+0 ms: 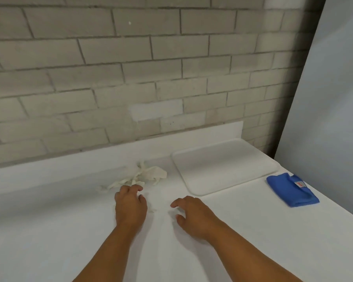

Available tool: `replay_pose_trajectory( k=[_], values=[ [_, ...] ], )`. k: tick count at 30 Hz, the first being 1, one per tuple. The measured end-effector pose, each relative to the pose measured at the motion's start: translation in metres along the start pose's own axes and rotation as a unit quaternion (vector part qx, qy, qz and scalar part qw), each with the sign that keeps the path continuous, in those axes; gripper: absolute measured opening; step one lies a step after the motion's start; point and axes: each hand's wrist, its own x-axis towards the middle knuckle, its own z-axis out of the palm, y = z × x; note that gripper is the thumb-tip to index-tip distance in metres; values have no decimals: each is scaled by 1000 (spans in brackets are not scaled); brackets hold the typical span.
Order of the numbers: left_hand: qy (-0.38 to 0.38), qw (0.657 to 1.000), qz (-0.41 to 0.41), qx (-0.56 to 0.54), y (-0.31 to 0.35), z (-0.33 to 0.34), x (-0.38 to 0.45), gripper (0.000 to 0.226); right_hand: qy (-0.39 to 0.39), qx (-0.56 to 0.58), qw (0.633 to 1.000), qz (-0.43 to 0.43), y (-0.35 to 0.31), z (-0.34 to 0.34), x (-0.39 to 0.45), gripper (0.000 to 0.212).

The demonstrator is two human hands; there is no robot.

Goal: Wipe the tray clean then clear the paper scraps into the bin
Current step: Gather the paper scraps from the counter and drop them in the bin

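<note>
Scraps are lying just beyond the left hand, looking light and crumpled, best gathered by bunching; both it and the right hand are hovering loosely curled, holding nothing.

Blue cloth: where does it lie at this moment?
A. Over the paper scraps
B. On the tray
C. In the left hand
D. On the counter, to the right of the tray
D. The folded blue cloth lies on the white counter just right of the tray, held by neither the left hand nor the right hand; the paper scraps sit left of the tray.
</note>
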Motion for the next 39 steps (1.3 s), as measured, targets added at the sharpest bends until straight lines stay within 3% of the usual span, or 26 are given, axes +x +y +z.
replay_pose_trajectory(
  k=[6, 12, 14, 17, 20, 22, 27, 30, 34, 37, 39],
  values=[
    [-27, 996, 27, 80, -41, -9, 67, 43, -44, -70, 995, -53, -42, 25, 59, 57],
    [-216, 956, 68, 186, -58, -14, 120, 72, -18, -130, 991, 5, -48, 23, 135, 69],
    [-259, 938, 88, 214, -62, -12, 132, 73, -18, -161, 986, 24, -48, 24, 158, 68],
    [-296, 912, 109, 261, -72, -5, 140, 56, -51, -165, 984, 47, -49, 27, 185, 63],
    [-271, 919, 108, 264, -78, -4, 140, 39, -85, -195, 976, 54, -47, 35, 198, 57],
    [-218, 939, 112, 242, -81, -8, 135, 31, -61, -232, 970, 33, -47, 40, 199, 47],
    [-137, 973, 102, 157, -87, -13, 111, 18, -33, -139, 990, -18, -50, 40, 180, 31],
    [-150, 979, 81, 115, -91, -21, 96, 13, -52, -67, 996, -18, -51, 37, 156, 23],
    [-223, 970, 53, 81, -89, -38, 85, 17, -96, -4, 995, -1, -55, 20, 126, 9],
    [-309, 942, 102, 88, -79, -49, 83, 69, -106, -9, 994, -3, -62, 3, 107, 19],
    [-371, 910, 149, 115, -70, -54, 83, 86, -91, -35, 995, -14, -66, -1, 99, 18]
  ],
)
